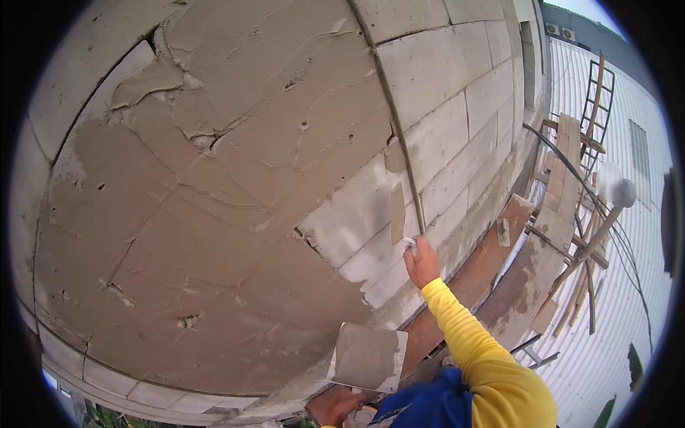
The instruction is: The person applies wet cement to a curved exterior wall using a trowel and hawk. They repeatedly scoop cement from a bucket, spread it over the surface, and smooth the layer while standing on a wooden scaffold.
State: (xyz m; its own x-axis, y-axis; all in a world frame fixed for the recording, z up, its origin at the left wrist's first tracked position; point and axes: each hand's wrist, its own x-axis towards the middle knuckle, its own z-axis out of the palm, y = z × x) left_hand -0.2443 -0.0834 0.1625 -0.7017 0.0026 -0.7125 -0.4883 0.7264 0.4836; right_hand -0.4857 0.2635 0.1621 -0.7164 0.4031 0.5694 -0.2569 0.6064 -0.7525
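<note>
**A:** Your right hand (422,262): what's in it?

**B:** Fingers closed round the handle of a trowel (397,214). Blade up, coated in grey-brown mortar, over a patch of pale blocks (354,207) just left of the long dark groove (397,118). Blade touching the wall or apart from it: can't tell.

**A:** And your left hand (344,408)?

**B:** Low and near, at the near edge of a square board (367,357). Fingers partly hidden; can't tell how they close. Board is tilted, mortar spread over its middle, paler rim showing.

**A:** The wall?

**B:** Wet-looking plaster (214,214) spreads left and far from your trowel, ridged and pitted in places. Right of the groove, pale block courses (449,135).

**A:** Off to your right?

**B:** Long planks (517,274), a small rectangular block (504,232) lying on one. Beyond them, white corrugated sheeting (628,285) and a dark ladder-like frame (598,100).
</note>
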